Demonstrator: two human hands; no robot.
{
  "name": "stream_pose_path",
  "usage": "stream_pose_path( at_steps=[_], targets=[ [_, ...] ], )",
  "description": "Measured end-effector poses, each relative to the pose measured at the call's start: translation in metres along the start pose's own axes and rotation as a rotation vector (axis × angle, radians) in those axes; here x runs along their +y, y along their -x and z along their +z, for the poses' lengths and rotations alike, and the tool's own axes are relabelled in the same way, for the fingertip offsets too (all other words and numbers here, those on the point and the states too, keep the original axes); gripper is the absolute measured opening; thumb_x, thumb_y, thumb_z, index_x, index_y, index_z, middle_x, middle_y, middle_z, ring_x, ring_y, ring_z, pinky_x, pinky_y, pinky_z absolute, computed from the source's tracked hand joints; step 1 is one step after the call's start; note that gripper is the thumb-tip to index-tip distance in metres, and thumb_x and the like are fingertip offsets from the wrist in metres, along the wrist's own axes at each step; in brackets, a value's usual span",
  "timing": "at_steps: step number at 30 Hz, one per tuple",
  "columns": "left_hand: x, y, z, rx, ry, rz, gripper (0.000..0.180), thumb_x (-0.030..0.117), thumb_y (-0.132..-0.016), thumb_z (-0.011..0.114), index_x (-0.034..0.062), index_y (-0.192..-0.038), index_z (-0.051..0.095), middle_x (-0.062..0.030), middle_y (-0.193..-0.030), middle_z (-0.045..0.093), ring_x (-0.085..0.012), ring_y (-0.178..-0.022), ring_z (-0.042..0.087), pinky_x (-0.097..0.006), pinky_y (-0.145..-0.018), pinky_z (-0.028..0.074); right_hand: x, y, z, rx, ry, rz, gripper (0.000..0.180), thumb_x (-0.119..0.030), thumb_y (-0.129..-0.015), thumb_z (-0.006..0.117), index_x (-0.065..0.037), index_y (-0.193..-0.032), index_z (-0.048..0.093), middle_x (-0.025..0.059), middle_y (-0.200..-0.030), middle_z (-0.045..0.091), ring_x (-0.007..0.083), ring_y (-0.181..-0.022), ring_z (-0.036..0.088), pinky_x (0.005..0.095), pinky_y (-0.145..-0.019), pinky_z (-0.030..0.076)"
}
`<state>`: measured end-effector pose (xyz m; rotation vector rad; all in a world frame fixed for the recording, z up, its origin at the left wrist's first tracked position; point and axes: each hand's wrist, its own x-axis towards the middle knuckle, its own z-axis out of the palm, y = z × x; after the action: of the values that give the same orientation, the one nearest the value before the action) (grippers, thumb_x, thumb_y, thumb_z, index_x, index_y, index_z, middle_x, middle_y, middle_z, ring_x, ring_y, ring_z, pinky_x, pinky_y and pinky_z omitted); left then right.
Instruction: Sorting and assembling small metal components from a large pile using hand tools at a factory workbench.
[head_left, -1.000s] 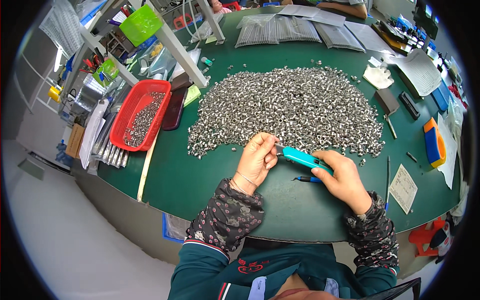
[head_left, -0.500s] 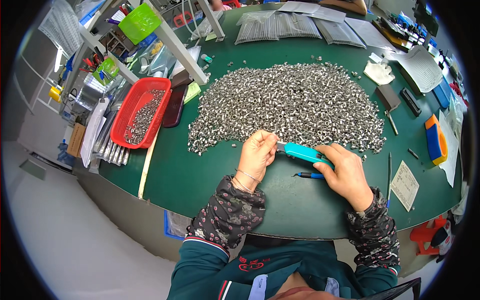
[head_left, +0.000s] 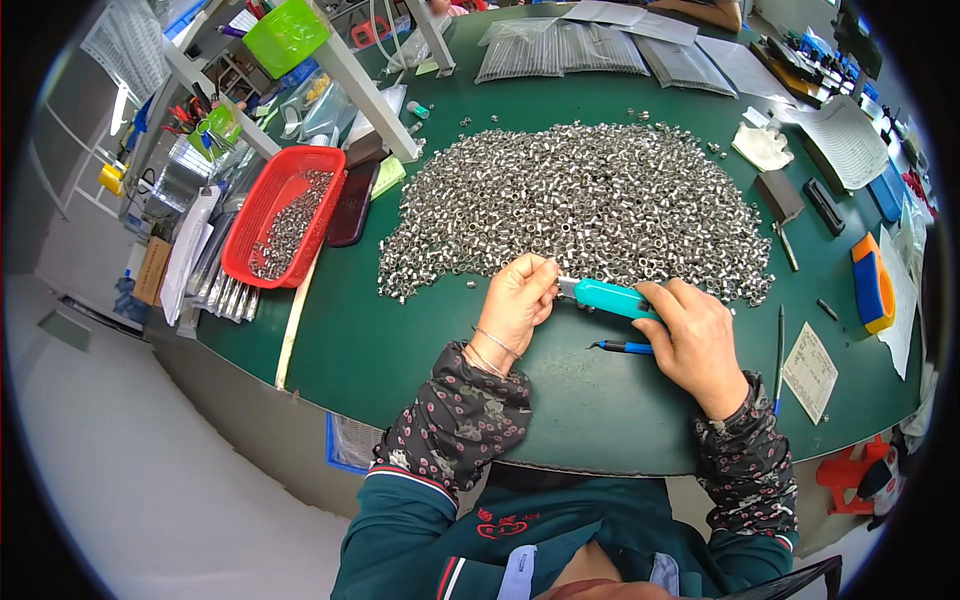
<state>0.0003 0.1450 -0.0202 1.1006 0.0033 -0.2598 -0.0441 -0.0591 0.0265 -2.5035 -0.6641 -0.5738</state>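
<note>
My right hand (head_left: pixel 694 345) is wrapped round the rear of a teal utility knife (head_left: pixel 609 298), whose metal tip points left. At that tip the thumb and fingers of my left hand (head_left: pixel 521 304) are pinched together; what they hold is too small and covered to make out. Just beyond both hands spreads a wide heap of small silvery metal rings (head_left: pixel 570 200). Below the knife, a blue-and-black pen-like tool with a thin hooked tip (head_left: pixel 625 347) lies on the green table (head_left: pixel 590 420).
A red plastic basket (head_left: pixel 240 232) with more rings stands at the left, near a metal shelf post (head_left: pixel 368 85). To the right lie a dark block (head_left: pixel 778 196), a blue-and-orange tape-like roll (head_left: pixel 872 284), a paper tag (head_left: pixel 809 371) and a pen (head_left: pixel 780 360). Clear tube bundles (head_left: pixel 560 52) lie at the back.
My hands and the knife have shifted very slightly, with the knife a touch further right. Both grips stay the same. The whole view has moved a little.
</note>
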Motion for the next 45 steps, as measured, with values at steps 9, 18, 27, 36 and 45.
stream_pose_path(
  at_steps=[9, 18, 27, 36, 45],
  targets=[
    [0.003, -0.003, -0.003, -0.036, -0.088, -0.022, 0.017, 0.018, -0.087, 0.047, 0.0047, -0.078, 0.05, 0.0025, -0.055, 0.039, -0.0019, -0.041, 0.027, -0.015, -0.035, 0.023, 0.002, 0.0, -0.001, 0.023, 0.035, -0.052, 0.029, -0.01, -0.062, 0.065, -0.005, -0.089, 0.054, 0.0067, -0.065, 0.045, 0.022, -0.06, 0.05, 0.0331, -0.052, 0.04],
    [0.004, -0.002, -0.005, -0.068, 0.083, -0.074, 0.029, 0.029, -0.088, 0.045, 0.0044, -0.073, 0.051, 0.0018, -0.052, 0.04, -0.0026, -0.039, 0.029, -0.016, -0.033, 0.024, 0.007, -0.002, -0.008, 0.107, -0.081, 0.045, 0.025, -0.011, -0.066, 0.063, -0.005, -0.089, 0.055, 0.0087, -0.068, 0.05, 0.0254, -0.059, 0.052, 0.0332, -0.051, 0.041],
    [0.005, -0.004, -0.006, -0.011, 0.098, -0.017, 0.026, 0.026, -0.088, 0.045, 0.0032, -0.077, 0.052, 0.0006, -0.057, 0.045, -0.003, -0.042, 0.032, -0.016, -0.036, 0.026, -0.006, 0.009, -0.014, -0.385, -0.022, -0.169, 0.023, -0.015, -0.063, 0.065, -0.006, -0.081, 0.053, 0.0078, -0.066, 0.048, 0.0253, -0.063, 0.053, 0.0351, -0.055, 0.042],
    [0.002, -0.004, -0.008, -0.072, 0.079, 0.046, 0.017, 0.018, -0.087, 0.047, 0.0031, -0.087, 0.053, -0.0013, -0.07, 0.051, -0.0034, -0.048, 0.037, -0.016, -0.041, 0.031, -0.002, 0.005, -0.012, -0.057, -0.165, 0.04, 0.028, -0.013, -0.064, 0.065, -0.006, -0.089, 0.055, 0.0081, -0.065, 0.048, 0.0253, -0.058, 0.052, 0.0357, -0.05, 0.04],
    [-0.001, -0.006, -0.012, -0.115, 0.081, 0.031, 0.021, 0.017, -0.087, 0.046, 0.0014, -0.098, 0.054, -0.0004, -0.073, 0.052, -0.0028, -0.052, 0.038, -0.016, -0.044, 0.032, 0.0, 0.004, -0.009, -0.023, -0.146, 0.072, 0.027, -0.012, -0.063, 0.065, -0.007, -0.089, 0.056, 0.0072, -0.066, 0.05, 0.0248, -0.057, 0.052, 0.0346, -0.05, 0.041]
  ],
)
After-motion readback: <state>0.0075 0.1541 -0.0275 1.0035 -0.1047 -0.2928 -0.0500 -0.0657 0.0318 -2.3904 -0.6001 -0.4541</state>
